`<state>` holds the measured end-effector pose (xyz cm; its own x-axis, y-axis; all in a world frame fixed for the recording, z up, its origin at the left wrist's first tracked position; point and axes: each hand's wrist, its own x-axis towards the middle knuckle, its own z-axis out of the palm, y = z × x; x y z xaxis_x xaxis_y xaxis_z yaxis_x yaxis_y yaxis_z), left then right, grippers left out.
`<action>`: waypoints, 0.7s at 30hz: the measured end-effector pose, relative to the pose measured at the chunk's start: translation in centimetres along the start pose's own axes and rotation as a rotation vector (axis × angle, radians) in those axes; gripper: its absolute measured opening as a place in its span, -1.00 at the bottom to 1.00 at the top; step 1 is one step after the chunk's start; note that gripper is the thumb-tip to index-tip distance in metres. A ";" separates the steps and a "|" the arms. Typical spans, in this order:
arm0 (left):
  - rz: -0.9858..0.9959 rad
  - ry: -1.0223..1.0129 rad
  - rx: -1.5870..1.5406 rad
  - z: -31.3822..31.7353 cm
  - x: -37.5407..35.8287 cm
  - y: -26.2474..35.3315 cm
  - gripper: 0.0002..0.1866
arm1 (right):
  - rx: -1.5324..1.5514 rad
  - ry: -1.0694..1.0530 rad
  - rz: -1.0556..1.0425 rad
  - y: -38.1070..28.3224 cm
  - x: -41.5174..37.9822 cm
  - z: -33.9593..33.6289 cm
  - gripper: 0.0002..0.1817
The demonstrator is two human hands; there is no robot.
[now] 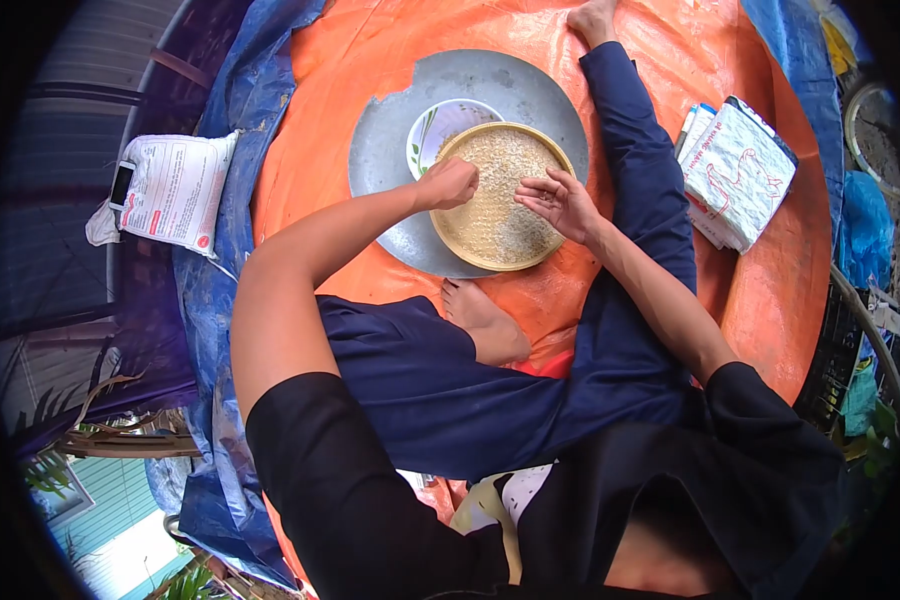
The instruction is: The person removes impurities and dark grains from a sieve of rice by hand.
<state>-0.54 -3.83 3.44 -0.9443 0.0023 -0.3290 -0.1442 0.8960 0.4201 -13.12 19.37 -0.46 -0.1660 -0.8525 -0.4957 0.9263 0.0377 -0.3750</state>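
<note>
The basket (pixel 502 268) of grain (pixel 495 222) sits on the round tray (pixel 382 125), overlapping the bowl (pixel 428 128). The left hand (pixel 450 184) is curled closed at the basket's left side — whether around anything, I cannot tell. The right hand (pixel 562 205) is open over its right side — fingers extended.

Sieve (pixel 497 225) partly over bowl (pixel 425 130)

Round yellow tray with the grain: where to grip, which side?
Take the raised rim of the round yellow tray at opposite points: left hand from the left, nearer you than the white bowl, right hand from the right. Loose grain spreads wide inside, so I'd favor a level two-sided grip.
</note>
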 end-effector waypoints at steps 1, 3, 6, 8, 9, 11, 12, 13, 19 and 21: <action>-0.008 -0.004 -0.009 0.0 0.1 -0.1 -0.89 | -0.003 0.003 -0.002 0.0 0.0 -0.1 -0.37; -0.025 -0.012 -0.025 -0.1 0.3 0.0 -0.90 | -0.008 0.009 -0.007 0.1 0.0 -0.1 -0.37; -0.036 -0.043 -0.015 -0.4 0.5 0.1 -0.89 | -0.008 0.018 -0.010 0.1 0.0 -0.1 -0.37; -0.017 -0.068 0.002 -0.2 0.8 -0.2 -0.89 | -0.007 0.011 -0.010 0.1 0.0 -0.3 -0.37; -0.007 -0.081 0.011 -0.2 0.8 -0.2 -0.89 | -0.005 0.008 -0.009 0.1 0.0 -0.3 -0.37; -0.008 -0.094 0.014 -0.1 0.9 -0.2 -0.89 | -0.004 0.010 -0.007 0.1 0.0 -0.2 -0.37; -0.008 -0.101 0.016 -0.1 0.9 -0.2 -0.90 | -0.003 0.012 -0.006 0.1 0.0 -0.2 -0.37; -0.010 -0.110 0.022 -0.1 0.9 -0.2 -0.90 | -0.004 0.010 -0.008 0.0 0.0 -0.2 -0.37; 0.008 -0.125 -0.008 0.4 1.1 -0.4 -0.90 | -0.004 0.007 -0.015 0.0 -0.1 -0.2 -0.38; 0.018 -0.128 -0.031 0.3 1.1 0.1 -0.89 | 0.004 0.013 -0.011 0.0 0.0 -0.2 -0.38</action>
<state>-1.50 -3.63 2.88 -0.9016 0.0766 -0.4256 -0.1388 0.8809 0.4524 -13.15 19.46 -0.59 -0.1805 -0.8459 -0.5019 0.9257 0.0263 -0.3773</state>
